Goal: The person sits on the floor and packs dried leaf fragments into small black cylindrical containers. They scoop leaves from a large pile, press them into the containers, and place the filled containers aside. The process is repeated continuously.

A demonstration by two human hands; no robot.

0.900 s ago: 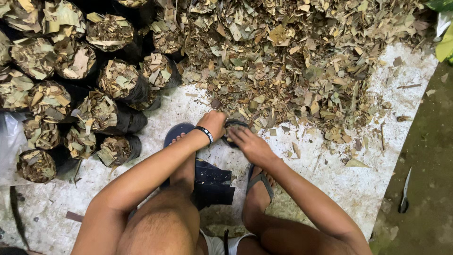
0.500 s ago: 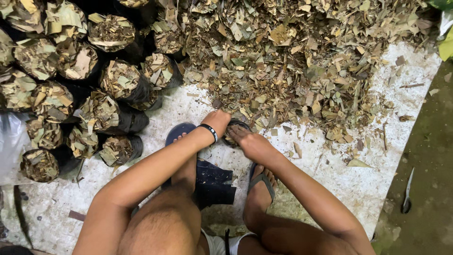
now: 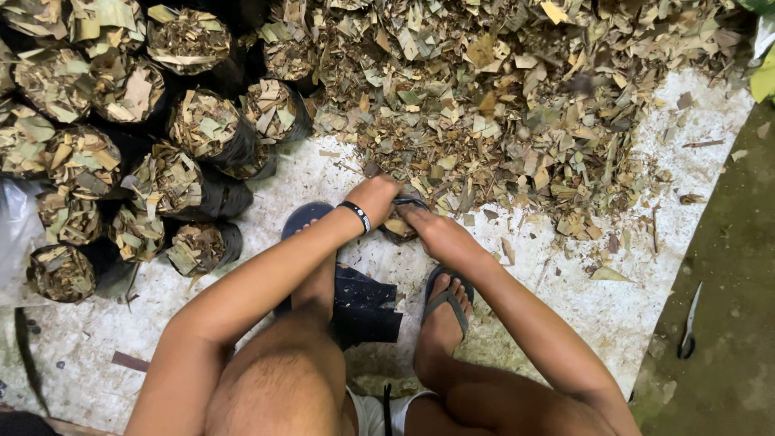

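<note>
Down at the edge of the heap, both hands meet on a small black bag (image 3: 401, 228) stuffed with dry leaf pieces. The left hand (image 3: 373, 196) bends its fingers down over the bag's near-left rim, closed on it, with a black wristband (image 3: 356, 215) just behind on the wrist. The right hand (image 3: 434, 230) lies against the bag's right side, its fingers curled together around the rim; the fingertips themselves are hidden by the leaves and the bag's mouth. The bag sits between the two sets of fingers, touching both, on the white sheet (image 3: 565, 299) that covers the ground. Just beyond the fingertips spreads the big pile of chopped dry leaves (image 3: 500, 105). Off to the left of the left hand's fingers, well apart, stand rows of filled black bags (image 3: 186, 129) packed close together. Behind the fingers, towards the body, rest two feet in dark flip-flops (image 3: 446, 300), and a stack of flat empty black bags (image 3: 367, 303) lies between them. Far right of the right fingers, a knife (image 3: 689, 323) lies on the bare ground.
</note>
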